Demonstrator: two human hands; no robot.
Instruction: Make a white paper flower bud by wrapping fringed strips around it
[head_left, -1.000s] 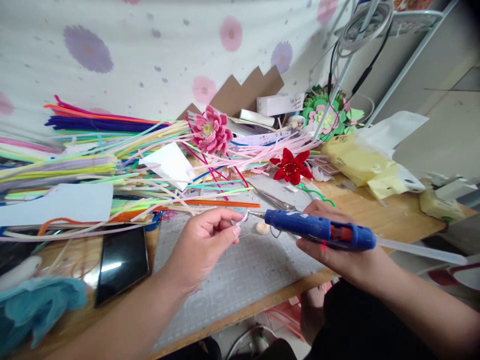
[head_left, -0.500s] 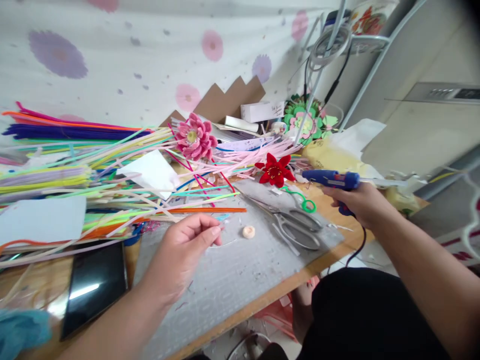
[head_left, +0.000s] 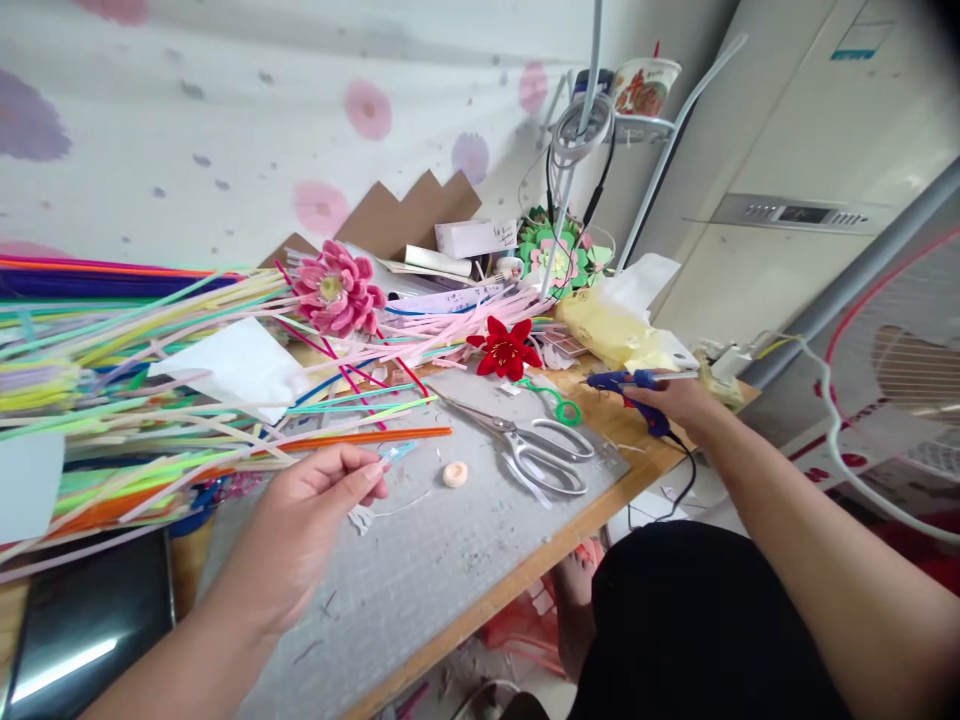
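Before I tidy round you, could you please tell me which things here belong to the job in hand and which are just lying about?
Likely the job's:
blue glue gun, in the right hand
small pale piece, in the left hand
grey cutting mat

Likely just lying about:
black-screened device
yellow package
patterned bowl

The hot-glue gun (head_left: 636, 384) is blue, with a red trigger just ahead of the right hand's (head_left: 684, 404) grip. Its body lies roughly level, the nozzle pointing away from that grip toward the left hand's side, while a translucent glue stick runs back over the fingers. A black cord trails down from the handle. The small whitish piece (head_left: 389, 457) sticks out slightly from the left hand's (head_left: 307, 515) thumb-and-finger pinch, its remainder hidden; its exact shape is unclear.
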